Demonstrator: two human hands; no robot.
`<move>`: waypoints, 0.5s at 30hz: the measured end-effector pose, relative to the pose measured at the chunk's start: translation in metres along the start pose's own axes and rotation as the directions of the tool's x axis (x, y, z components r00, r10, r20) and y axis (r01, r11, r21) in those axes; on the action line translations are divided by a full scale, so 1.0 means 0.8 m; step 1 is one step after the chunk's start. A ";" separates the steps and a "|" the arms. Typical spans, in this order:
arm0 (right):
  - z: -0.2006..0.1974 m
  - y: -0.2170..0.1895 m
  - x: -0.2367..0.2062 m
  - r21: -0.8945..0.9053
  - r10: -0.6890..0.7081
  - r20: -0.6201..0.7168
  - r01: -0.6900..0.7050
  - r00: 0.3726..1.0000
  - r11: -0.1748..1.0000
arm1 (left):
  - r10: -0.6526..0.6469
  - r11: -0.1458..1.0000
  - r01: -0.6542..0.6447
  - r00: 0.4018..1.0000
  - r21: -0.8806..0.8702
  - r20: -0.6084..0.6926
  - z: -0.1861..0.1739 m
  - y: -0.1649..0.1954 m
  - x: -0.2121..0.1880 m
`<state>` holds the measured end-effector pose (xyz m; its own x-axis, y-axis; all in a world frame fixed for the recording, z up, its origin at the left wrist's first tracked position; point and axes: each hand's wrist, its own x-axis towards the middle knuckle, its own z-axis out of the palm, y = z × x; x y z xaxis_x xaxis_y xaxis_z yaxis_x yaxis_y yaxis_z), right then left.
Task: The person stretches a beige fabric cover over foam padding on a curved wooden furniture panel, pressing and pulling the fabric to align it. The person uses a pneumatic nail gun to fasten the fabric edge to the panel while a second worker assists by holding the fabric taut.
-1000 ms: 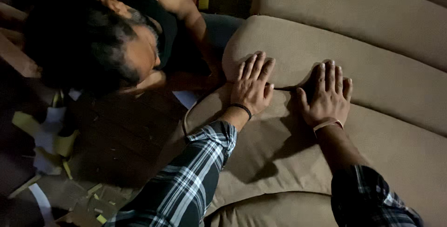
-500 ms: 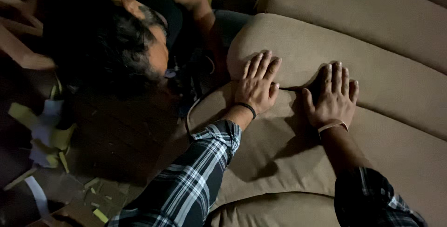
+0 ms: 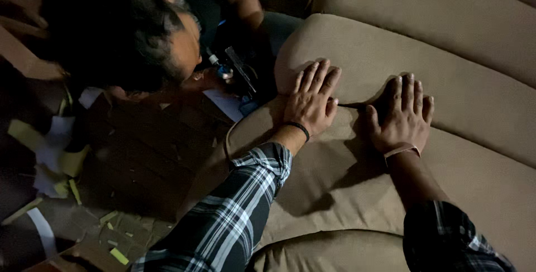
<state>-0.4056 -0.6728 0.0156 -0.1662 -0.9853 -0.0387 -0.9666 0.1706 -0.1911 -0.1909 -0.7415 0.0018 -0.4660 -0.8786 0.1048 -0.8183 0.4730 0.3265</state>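
My left hand (image 3: 311, 101) lies flat, fingers spread, on a tan padded cushion (image 3: 357, 177), across the seam between two of its rolls. My right hand (image 3: 403, 114) rests flat on the same seam a little to the right, fingers apart. Neither hand holds anything. Both arms wear plaid sleeves; the left wrist has a dark band, the right a light strap. Another person (image 3: 128, 37) with dark hair bends low at the cushion's left end, working at its edge with a small tool (image 3: 241, 70) I cannot make out.
More tan padded rolls (image 3: 446, 20) run across the upper right. Scraps of yellow and white foam and paper (image 3: 50, 154) litter the dark wooden floor (image 3: 139, 166) at left. A white sheet (image 3: 226, 103) lies by the cushion's end.
Both hands stay pressed flat on the cushion with almost no shift. The other person's head has moved up and to the right, nearer the cushion's end.
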 end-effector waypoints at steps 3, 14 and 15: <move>0.002 -0.001 0.001 -0.012 0.000 -0.010 0.000 1.000 1.000 | 0.008 1.000 -0.008 1.000 0.004 -0.012 0.003 -0.001 0.000; 0.008 0.003 0.000 -0.007 -0.002 -0.022 0.002 1.000 1.000 | 0.005 1.000 -0.005 1.000 -0.014 -0.016 0.002 -0.002 0.001; 0.009 0.004 0.001 -0.008 -0.006 -0.021 0.006 1.000 1.000 | 0.008 1.000 -0.008 1.000 -0.023 -0.025 0.002 -0.002 0.001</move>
<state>-0.4071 -0.6727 0.0082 -0.1641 -0.9863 -0.0172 -0.9692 0.1645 -0.1835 -0.1907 -0.7425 0.0001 -0.4636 -0.8763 0.1311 -0.8065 0.4787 0.3470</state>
